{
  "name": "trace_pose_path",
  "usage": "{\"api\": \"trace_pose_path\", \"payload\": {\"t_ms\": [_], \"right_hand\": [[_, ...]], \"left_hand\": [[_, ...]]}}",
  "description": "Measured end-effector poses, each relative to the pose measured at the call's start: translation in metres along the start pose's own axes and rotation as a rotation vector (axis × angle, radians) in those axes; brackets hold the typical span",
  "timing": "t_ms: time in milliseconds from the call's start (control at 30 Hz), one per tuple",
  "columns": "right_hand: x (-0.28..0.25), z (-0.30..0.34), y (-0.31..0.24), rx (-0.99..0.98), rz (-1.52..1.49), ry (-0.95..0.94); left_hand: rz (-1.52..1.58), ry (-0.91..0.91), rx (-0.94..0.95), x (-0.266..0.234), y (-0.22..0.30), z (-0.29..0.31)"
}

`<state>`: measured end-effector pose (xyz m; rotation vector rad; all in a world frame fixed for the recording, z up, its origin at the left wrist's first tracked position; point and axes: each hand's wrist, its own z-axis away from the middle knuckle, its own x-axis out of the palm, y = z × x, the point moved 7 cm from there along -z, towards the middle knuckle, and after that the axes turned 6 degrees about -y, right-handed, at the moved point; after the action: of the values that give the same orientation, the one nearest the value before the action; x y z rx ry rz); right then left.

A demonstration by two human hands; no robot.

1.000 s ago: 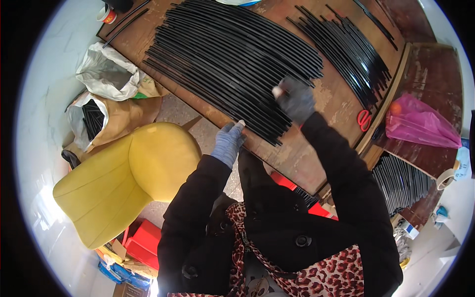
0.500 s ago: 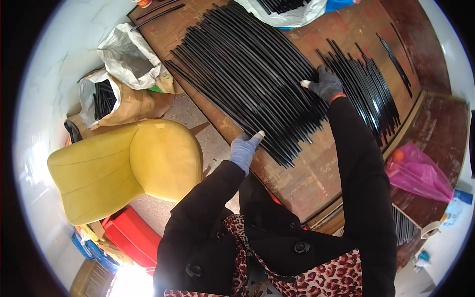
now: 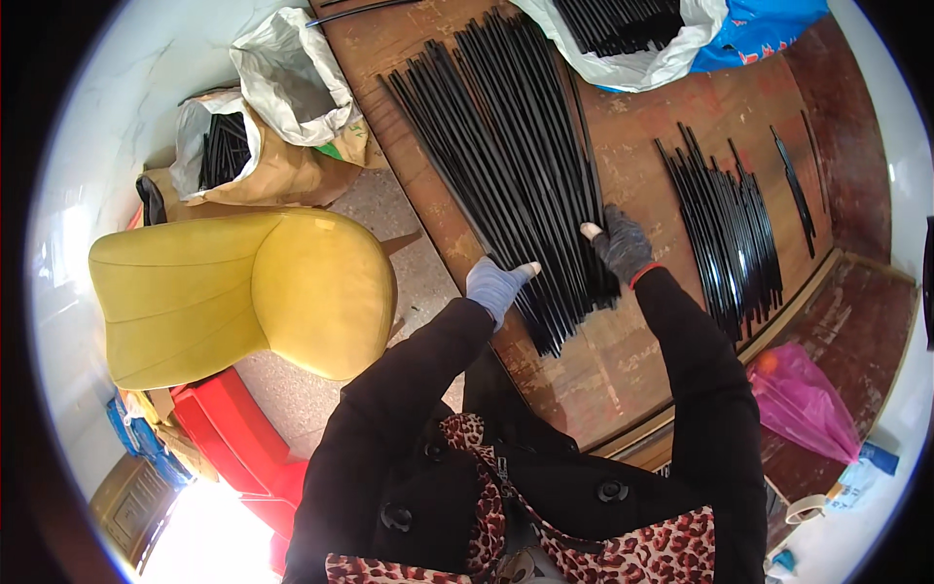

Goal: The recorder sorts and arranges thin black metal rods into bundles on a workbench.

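Note:
A wide layer of long thin black rods [image 3: 506, 146] lies on the brown wooden table, fanned out at the far end and squeezed narrower at the near end. My left hand [image 3: 496, 287], in a light blue-grey glove, grips the left edge of the layer, its pale thumb tip over the rods. At the right edge my right hand [image 3: 623, 245], in a dark grey glove, holds the rods from the other side with its thumb on top. The fingers of both hands are partly hidden. To the right lies a smaller separate row of black rods [image 3: 720, 234].
A white and blue sack [image 3: 715, 49] holding more rods lies at the table's far side. Paper sacks [image 3: 282, 165], one with short black pieces, stand left of the table by a yellow chair [image 3: 321, 292]. A pink plastic bag [image 3: 803, 399] lies at the right.
The wide layer of rods has been pressed together, now much narrower at the near end. My right hand has come closer to my left. The whole view has shifted somewhat.

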<state>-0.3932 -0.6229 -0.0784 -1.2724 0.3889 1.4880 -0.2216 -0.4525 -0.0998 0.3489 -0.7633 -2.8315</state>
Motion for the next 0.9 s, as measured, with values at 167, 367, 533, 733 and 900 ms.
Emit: {"api": "trace_pose_path", "payload": {"t_ms": [167, 367, 533, 733, 900], "right_hand": [[0.027, 0.013, -0.018, 0.056, -0.072, -0.123], [0.054, 0.032, -0.028, 0.09, -0.233, -0.047], [0.069, 0.037, -0.03, 0.162, -0.406, -0.038], [0.056, 0.028, -0.063, 0.236, -0.689, -0.241], [0.061, 0.03, -0.065, 0.087, -0.864, -0.228]], "left_hand": [[-0.067, -0.054, -0.002, 0.004, 0.007, 0.001], [0.054, -0.112, 0.063, 0.004, 0.003, -0.001], [0.175, -0.139, 0.203, 0.012, 0.001, -0.008], [0.36, -0.143, 0.261, 0.013, -0.022, -0.021], [0.485, -0.192, 0.204, 0.012, -0.023, -0.018]]}}
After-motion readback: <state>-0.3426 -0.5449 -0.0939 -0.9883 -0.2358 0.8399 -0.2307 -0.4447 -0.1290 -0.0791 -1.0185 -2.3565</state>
